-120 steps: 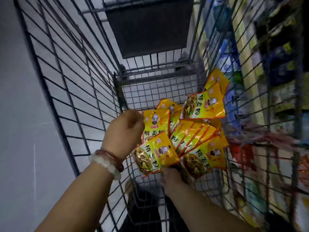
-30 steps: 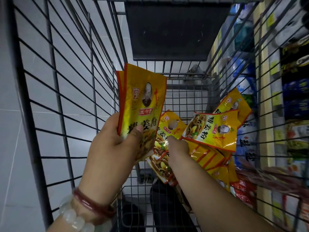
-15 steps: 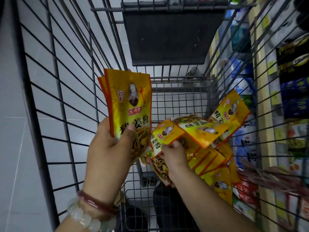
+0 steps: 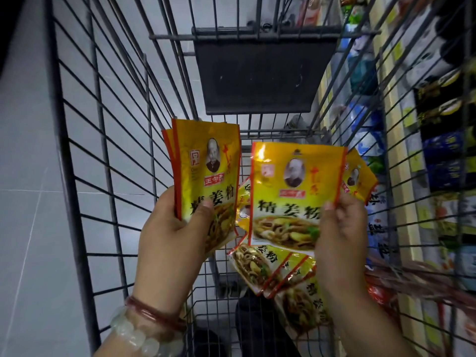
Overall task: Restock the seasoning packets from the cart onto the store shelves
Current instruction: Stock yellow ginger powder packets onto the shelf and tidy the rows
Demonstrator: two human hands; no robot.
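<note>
My left hand (image 4: 171, 235) grips a small stack of yellow seasoning packets (image 4: 206, 176), upright, thumb across the front one. My right hand (image 4: 340, 230) holds another yellow packet (image 4: 286, 197) by its right edge, raised and facing me beside the left stack. Both are above the wire cart (image 4: 103, 150). Several more yellow packets (image 4: 270, 269) lie in the cart below my right hand, and one packet (image 4: 358, 176) peeks out behind the raised one.
A dark flap (image 4: 262, 76) hangs at the cart's far end. Store shelves (image 4: 417, 150) with packaged goods run along the right side, seen through the cart wires. Grey tiled floor (image 4: 25, 202) lies to the left. Red packaging (image 4: 381, 295) sits low right.
My right hand has lifted one packet out of the pile and turned it upright beside the left stack. The left hand with its stack stays raised.
</note>
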